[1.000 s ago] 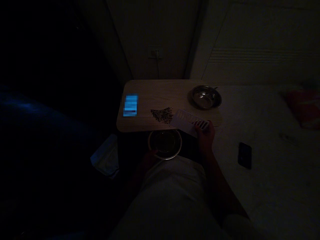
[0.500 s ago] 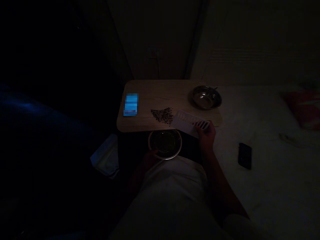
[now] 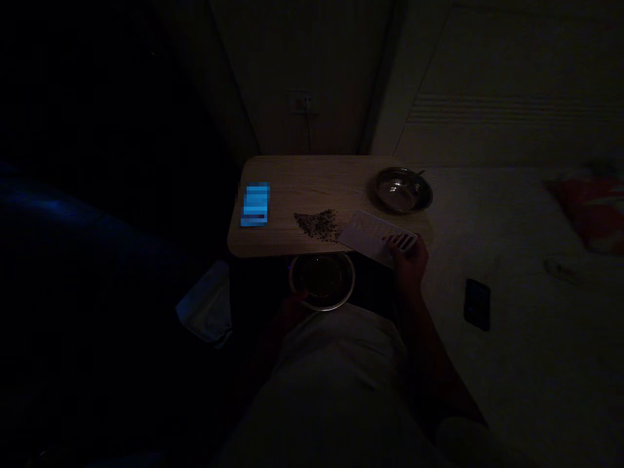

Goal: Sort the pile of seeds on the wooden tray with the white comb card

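In dim light, my left hand (image 3: 295, 304) grips the near-left rim of a metal bowl (image 3: 351, 286), held just below the table's front edge. My right hand (image 3: 411, 259) is closed on the right end of a flat white slotted plate (image 3: 370, 244), perhaps a grater or slicer. That plate lies slanted across the front edge of the small wooden table (image 3: 312, 182). Close to its left end, a spread of small dark grains or seeds (image 3: 318, 224) lies on the wood. The bowl's contents are too dark to make out.
A second metal bowl (image 3: 403, 192) with a thin handle sticking out stands at the table's right. A lit, blurred screen (image 3: 255, 204) lies at the left. On the pale surface to the right are a dark phone (image 3: 478, 304) and a red item (image 3: 592, 211). A socket (image 3: 302, 102) is on the wall.
My right hand has shifted slightly right with the white slotted plate, away from the grains. The left hand and its bowl stay in place.
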Demonstrator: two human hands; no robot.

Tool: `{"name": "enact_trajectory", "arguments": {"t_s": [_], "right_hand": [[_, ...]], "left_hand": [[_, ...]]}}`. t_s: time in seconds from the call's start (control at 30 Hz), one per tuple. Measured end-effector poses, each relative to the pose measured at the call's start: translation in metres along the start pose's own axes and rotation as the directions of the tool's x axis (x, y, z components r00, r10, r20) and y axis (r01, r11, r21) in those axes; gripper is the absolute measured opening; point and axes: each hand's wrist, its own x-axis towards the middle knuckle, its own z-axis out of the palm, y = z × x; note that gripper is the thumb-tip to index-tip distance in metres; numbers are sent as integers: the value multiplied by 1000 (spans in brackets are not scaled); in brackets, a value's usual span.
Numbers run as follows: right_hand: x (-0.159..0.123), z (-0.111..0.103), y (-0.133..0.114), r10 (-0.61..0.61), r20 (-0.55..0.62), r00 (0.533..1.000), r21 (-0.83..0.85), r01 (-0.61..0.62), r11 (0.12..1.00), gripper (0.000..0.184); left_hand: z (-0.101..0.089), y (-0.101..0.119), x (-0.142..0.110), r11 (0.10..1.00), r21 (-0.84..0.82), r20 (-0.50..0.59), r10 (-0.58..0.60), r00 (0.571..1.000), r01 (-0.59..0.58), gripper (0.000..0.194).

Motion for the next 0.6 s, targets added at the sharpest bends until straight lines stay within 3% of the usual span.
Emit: {"name": "enact_trajectory", "arguments": {"t_s": [0.17, 0.23, 0.37, 0.6], "right_hand": [[0, -1, -4, -7, 16, 1000, -28, 7, 1000, 20], [-1, 1, -5, -1, 35, 999, -38, 3, 999, 21], [-8, 10, -6, 11, 94, 995, -73, -4, 997, 21], [-15, 20, -5, 19, 42, 999, -72, -15, 997, 22]], "left_hand": [[5, 3, 3, 998, 38, 21, -50, 999, 49, 24], [9, 7, 1, 999, 46, -7, -4, 1000, 5, 28], [19, 16, -5, 990, 46, 70, -138, 988, 135, 28], [18, 17, -11, 995, 44, 86, -88, 992, 84, 30]]}}
